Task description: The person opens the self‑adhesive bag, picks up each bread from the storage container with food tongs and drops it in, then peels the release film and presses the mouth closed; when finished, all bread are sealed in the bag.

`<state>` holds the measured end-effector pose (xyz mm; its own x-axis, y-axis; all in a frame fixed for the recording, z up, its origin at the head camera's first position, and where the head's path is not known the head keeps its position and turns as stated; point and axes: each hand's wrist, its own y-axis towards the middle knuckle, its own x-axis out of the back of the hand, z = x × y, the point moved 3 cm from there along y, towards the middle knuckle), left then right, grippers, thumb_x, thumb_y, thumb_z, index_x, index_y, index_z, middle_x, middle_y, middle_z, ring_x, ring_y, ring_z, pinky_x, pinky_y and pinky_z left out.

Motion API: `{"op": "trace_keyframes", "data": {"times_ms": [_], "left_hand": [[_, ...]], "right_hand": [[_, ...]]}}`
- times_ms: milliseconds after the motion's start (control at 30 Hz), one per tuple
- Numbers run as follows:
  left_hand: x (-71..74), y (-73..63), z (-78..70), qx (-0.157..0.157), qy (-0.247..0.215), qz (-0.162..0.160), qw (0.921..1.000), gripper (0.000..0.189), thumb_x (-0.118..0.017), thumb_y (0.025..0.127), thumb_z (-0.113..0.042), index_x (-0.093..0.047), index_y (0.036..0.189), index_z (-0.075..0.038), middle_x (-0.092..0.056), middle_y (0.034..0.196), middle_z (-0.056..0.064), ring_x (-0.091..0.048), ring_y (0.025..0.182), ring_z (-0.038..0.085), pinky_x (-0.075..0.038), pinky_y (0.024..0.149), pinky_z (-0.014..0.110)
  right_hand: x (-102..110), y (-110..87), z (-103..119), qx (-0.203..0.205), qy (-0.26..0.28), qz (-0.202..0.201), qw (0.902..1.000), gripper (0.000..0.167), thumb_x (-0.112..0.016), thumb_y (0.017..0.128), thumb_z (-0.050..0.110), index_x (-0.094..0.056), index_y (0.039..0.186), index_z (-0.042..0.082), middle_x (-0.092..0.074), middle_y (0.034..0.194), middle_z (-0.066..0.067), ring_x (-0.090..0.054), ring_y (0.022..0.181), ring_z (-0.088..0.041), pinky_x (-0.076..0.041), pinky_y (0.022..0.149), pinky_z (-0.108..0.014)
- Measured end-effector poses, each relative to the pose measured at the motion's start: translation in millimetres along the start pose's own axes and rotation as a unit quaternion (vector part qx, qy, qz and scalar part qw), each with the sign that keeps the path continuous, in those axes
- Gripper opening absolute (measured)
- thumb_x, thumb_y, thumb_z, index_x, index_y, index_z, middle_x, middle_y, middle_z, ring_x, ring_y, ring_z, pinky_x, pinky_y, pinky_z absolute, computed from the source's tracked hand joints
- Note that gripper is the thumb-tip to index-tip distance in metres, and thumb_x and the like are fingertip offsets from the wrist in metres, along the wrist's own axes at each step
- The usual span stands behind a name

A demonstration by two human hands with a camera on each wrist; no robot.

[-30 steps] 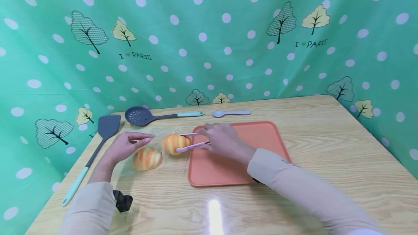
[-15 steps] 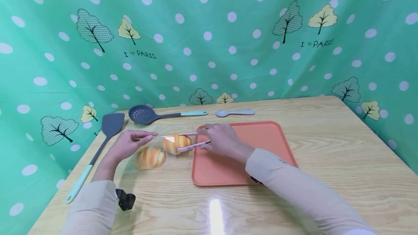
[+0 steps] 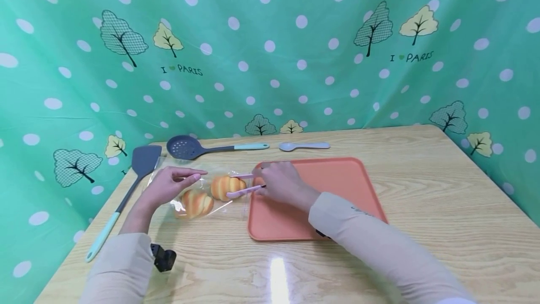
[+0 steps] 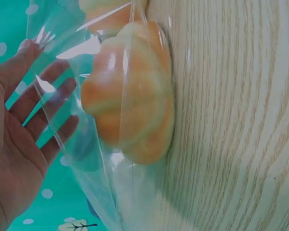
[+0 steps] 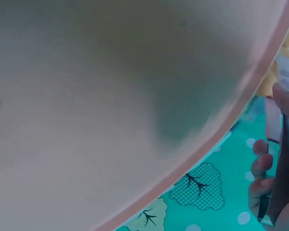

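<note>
My left hand [image 3: 170, 184] pinches the upper edge of a clear plastic bag [image 4: 111, 192], thumb against fingers, and holds its film raised. Inside lie two croissant-like bread rolls. The nearer roll [image 4: 135, 96] rests low in the bag at the left. Beside it, toward the pink tray, sits the other roll [image 3: 225, 187]. My right hand [image 3: 281, 184] grips a pair of tongs [image 5: 283, 159] over the tray's left side. Its lilac tips [image 3: 238, 193] stand apart around the right-hand roll at the bag's mouth.
The pink tray [image 3: 316, 219] lies right of the bag. A dark turner [image 3: 143, 159] with a mint handle lies at the left. Behind are a slotted skimmer [image 3: 183, 148] and a small lilac spoon [image 3: 303, 145]. A green patterned cloth [image 3: 270, 79] hangs behind the table.
The bag's film has been lifted and shifts, with new glare on it. The right hand with the tongs has edged slightly left. The head view has turned a little.
</note>
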<state>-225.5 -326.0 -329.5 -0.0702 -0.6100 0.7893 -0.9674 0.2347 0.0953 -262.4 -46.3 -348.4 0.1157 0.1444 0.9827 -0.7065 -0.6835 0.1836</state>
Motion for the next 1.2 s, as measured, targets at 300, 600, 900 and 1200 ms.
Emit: {"op": "trace_keyframes", "data": {"times_ms": [300, 600, 900, 1200], "left_hand": [[1.5, -0.1, -4.6, -0.006, -0.017, -0.003, 0.9998, 0.028, -0.061, 0.104, -0.020, -0.074, 0.122, -0.003, -0.072, 0.122, 0.015, -0.067, 0.112, 0.037, -0.054, 0.095, 0.053], [1.6, -1.6, -4.0, -0.004, -0.020, -0.004, 0.9998, 0.029, -0.059, 0.105, -0.021, -0.074, 0.121, -0.002, -0.071, 0.122, 0.016, -0.066, 0.114, 0.038, -0.054, 0.095, 0.054], [1.3, 1.1, -9.2, -0.009, -0.023, -0.016, 0.9996, 0.028, -0.059, 0.105, -0.022, -0.074, 0.120, -0.002, -0.072, 0.122, 0.015, -0.066, 0.114, 0.038, -0.051, 0.098, 0.056], [3.0, 3.0, -16.8, -0.009, -0.018, -0.025, 0.9995, 0.030, -0.059, 0.105, -0.022, -0.073, 0.121, -0.002, -0.071, 0.122, 0.017, -0.066, 0.113, 0.038, -0.051, 0.097, 0.058]], "right_hand": [[9.2, -4.9, 2.1, 0.008, -0.005, 0.031, 0.9995, 0.037, -0.078, 0.089, 0.045, -0.074, 0.119, 0.023, -0.064, 0.084, 0.007, -0.046, 0.060, -0.011, -0.035, 0.050, -0.025], [14.4, -6.7, 4.3, -0.004, 0.028, 0.008, 0.9996, 0.048, -0.078, 0.089, 0.048, -0.071, 0.130, 0.024, -0.071, 0.122, 0.005, -0.061, 0.073, -0.011, -0.037, 0.048, -0.024], [7.3, -3.5, 15.5, -0.016, 0.025, -0.016, 0.9994, 0.042, -0.079, 0.088, 0.045, -0.074, 0.121, 0.020, -0.071, 0.103, 0.003, -0.058, 0.067, -0.009, -0.039, 0.046, -0.024], [14.0, -5.9, 19.6, -0.003, -0.013, 0.001, 0.9999, 0.036, -0.080, 0.088, 0.042, -0.076, 0.116, 0.021, -0.071, 0.096, 0.004, -0.052, 0.063, -0.010, -0.035, 0.045, -0.023]]}}
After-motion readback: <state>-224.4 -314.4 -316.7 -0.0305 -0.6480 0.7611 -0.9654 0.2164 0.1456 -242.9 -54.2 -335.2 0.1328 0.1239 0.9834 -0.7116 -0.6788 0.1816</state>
